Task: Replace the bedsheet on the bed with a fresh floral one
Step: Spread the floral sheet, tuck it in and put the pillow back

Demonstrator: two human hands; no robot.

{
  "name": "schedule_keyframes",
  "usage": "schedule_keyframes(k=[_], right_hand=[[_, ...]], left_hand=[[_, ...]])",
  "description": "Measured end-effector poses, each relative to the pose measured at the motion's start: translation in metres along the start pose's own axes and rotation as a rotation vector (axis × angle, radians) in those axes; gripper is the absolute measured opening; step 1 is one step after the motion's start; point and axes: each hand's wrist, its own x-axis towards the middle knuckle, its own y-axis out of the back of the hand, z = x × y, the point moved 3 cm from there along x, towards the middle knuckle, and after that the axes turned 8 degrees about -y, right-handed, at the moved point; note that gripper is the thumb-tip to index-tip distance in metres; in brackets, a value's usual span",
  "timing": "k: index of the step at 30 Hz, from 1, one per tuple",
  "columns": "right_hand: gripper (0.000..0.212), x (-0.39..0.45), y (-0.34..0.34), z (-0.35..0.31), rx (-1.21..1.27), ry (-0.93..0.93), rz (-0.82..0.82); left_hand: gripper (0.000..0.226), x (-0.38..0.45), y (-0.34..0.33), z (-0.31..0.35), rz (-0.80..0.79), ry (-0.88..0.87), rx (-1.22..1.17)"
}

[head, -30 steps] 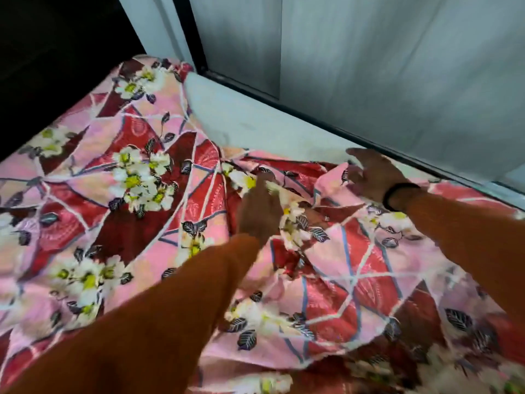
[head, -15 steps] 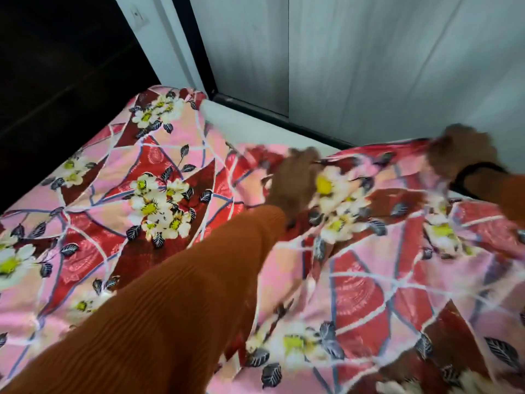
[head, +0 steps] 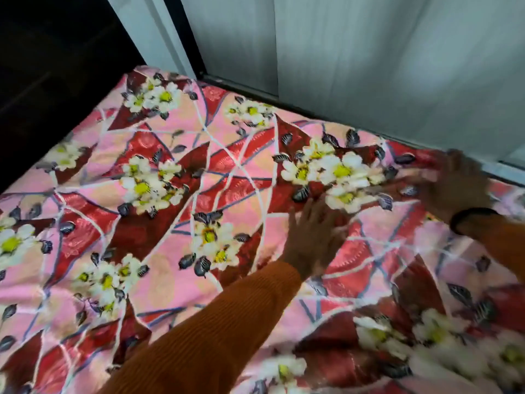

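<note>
The floral bedsheet (head: 176, 228), pink and red with white flowers and dark leaves, lies spread over the bed and reaches its far edge by the wall. My left hand (head: 312, 237) rests flat on the sheet at centre right, fingers spread, beside a creased fold under a cluster of flowers. My right hand (head: 454, 189) is blurred and lies on the sheet close to the far edge, fingers stretched to the left; a black band circles its wrist. Both arms wear orange sleeves. The sheet is still rumpled at the lower right.
A pale grey wall (head: 369, 66) runs right behind the bed, with a dark strip (head: 255, 91) along its foot. A dark, unlit area (head: 56, 66) lies beyond the bed's left end.
The bunched sheet was drawn up to the wall and now hides the bare white strip of mattress. My left hand has let go of the fold and lies flat; my right hand has moved down onto the sheet.
</note>
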Motion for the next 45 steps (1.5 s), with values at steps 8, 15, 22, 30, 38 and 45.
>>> schedule_keyframes(k=[8, 15, 22, 30, 38, 45], right_hand=[[0.068, -0.140, 0.007, 0.048, 0.058, 0.014, -0.230], [0.067, -0.221, 0.054, 0.127, 0.168, -0.062, -0.192], [0.072, -0.335, 0.076, 0.235, 0.280, -0.567, -0.183], [0.094, -0.449, 0.097, 0.324, 0.606, -1.210, -0.363], [0.055, -0.405, 0.246, 0.335, 0.663, -0.852, 0.117], [0.055, -0.338, 0.371, 0.288, 0.428, -0.559, 0.272]], left_hand=[[0.046, -0.074, 0.000, 0.142, 0.206, -0.088, -0.225], [0.036, -0.104, 0.019, 0.272, 0.226, -0.399, -0.338], [0.042, -0.171, -0.014, 0.347, -0.053, 0.089, -0.421], [0.109, -0.206, -0.042, 0.360, -0.381, 0.521, -0.918], [0.092, -0.196, 0.004, 0.416, -0.417, 0.572, -1.252], [0.113, -0.157, 0.061, 0.463, -0.381, 0.502, -1.587]])
